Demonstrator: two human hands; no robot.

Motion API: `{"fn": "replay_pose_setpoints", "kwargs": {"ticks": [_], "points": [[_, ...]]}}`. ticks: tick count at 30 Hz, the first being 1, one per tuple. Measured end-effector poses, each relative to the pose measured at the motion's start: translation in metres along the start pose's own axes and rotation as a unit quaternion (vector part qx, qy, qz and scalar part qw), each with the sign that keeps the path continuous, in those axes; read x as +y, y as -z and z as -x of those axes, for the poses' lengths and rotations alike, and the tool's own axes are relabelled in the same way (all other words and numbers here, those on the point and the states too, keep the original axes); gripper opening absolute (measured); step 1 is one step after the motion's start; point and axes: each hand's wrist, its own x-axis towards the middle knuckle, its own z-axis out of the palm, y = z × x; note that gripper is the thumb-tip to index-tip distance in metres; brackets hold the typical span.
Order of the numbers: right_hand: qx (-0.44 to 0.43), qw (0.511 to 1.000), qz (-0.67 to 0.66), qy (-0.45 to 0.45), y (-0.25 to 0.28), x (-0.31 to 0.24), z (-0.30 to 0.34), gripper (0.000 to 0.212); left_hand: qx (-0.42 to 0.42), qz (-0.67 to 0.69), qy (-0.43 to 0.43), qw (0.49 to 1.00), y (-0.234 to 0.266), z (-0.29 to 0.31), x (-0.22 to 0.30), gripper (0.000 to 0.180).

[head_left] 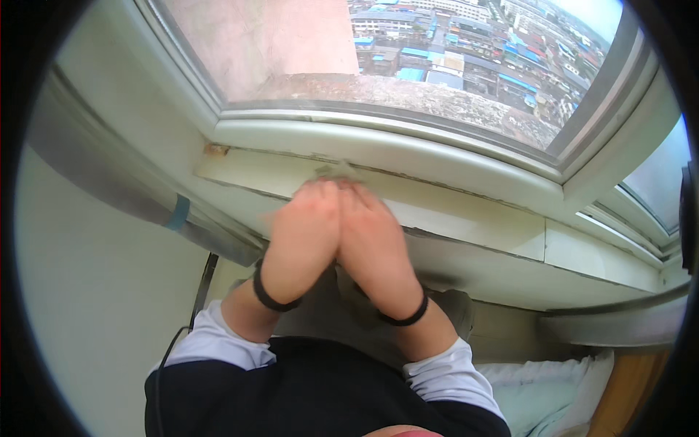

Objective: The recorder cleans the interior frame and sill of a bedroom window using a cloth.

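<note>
My left hand (312, 215) and my right hand (368, 218) are side by side and touching, over the pale window sill (451, 211). Beyond the fingertips a bit of crumpled grey-green cloth (341, 172) shows, pressed onto the sill near the window frame. Both hands have their fingers bent down on it, slightly smeared by motion. Most of the cloth is hidden beneath them.
The white window frame (408, 142) rises behind the sill, with rooftops outside the glass. A grey curtain (124, 175) with a blue-green band hangs at left. Another curtain (619, 320) is at right, above pale bedding (539, 393).
</note>
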Motion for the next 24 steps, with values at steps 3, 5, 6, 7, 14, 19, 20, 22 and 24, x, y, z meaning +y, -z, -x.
{"fn": "replay_pose_setpoints", "kwargs": {"ticks": [3,5,6,7,14,19,20,22,24], "points": [[-0.015,0.999,0.046,-0.003,0.046,0.017,0.027,0.043,0.011,0.017,0.002,1.000,-0.013,-0.009,0.047,0.015],[-0.028,0.998,0.063,-0.013,0.073,0.031,0.045,0.043,0.024,0.038,-0.023,0.999,-0.024,-0.019,0.073,0.016],[-0.017,0.998,0.046,-0.047,0.094,0.039,0.059,0.042,0.021,0.047,-0.065,0.997,-0.020,-0.025,0.097,0.017],[-0.007,0.996,0.028,-0.079,0.114,0.047,0.073,0.040,0.018,0.054,-0.105,0.993,-0.017,-0.030,0.120,0.018],[0.066,0.976,0.034,-0.207,0.159,0.073,0.120,0.037,0.079,0.152,-0.165,0.971,-0.048,-0.049,0.194,0.024],[0.082,0.962,0.062,-0.253,0.162,0.061,0.118,0.036,0.118,0.205,-0.184,0.954,-0.053,-0.046,0.189,0.026],[0.087,0.959,0.063,-0.263,0.161,0.057,0.112,0.036,0.115,0.226,-0.198,0.947,-0.055,-0.047,0.183,0.026],[0.087,0.956,0.085,-0.267,0.156,0.051,0.110,0.036,0.117,0.230,-0.217,0.941,-0.057,-0.047,0.175,0.025],[0.086,0.950,0.113,-0.277,0.147,0.042,0.105,0.036,0.116,0.241,-0.239,0.934,-0.054,-0.046,0.162,0.025]]}}
